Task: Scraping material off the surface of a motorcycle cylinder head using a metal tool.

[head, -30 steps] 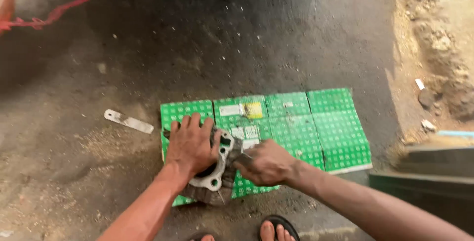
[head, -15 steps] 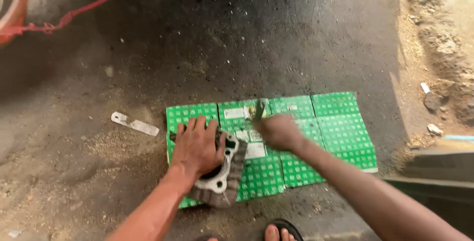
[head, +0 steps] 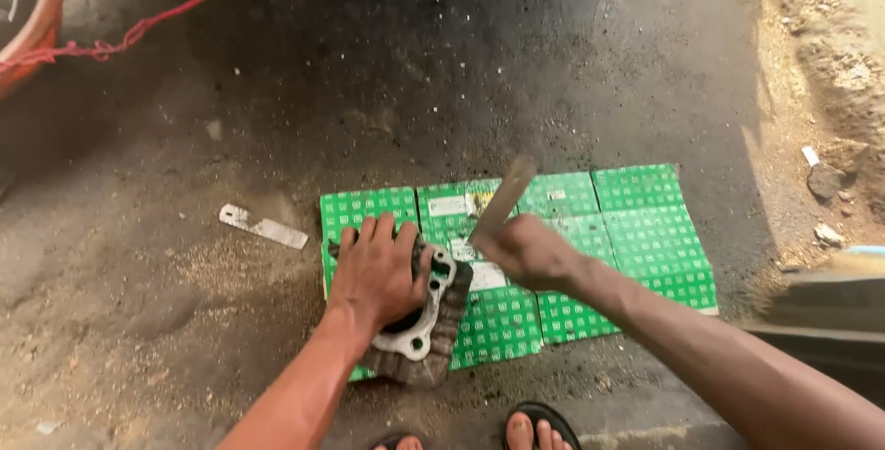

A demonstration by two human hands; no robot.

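A grey finned metal engine part [head: 426, 325] with a round bore lies on a flattened green patterned cardboard sheet [head: 645, 229]. My left hand [head: 376, 270] presses flat on top of that part. My right hand [head: 525, 252] is raised just right of it, closed round a flat metal blade [head: 502, 199] that points up and away, blurred by motion.
A flat metal strip [head: 263, 227] lies on the gritty dark floor left of the cardboard. A red cord [head: 138, 26] runs to an orange tub [head: 37, 26] at top left. Sandy rubble [head: 830, 72] borders the right side. My sandalled feet [head: 539, 427] are at the bottom edge.
My right hand has lifted from beside the engine part and swung the blade upward over the cardboard. My left hand has stayed pressed on the part.
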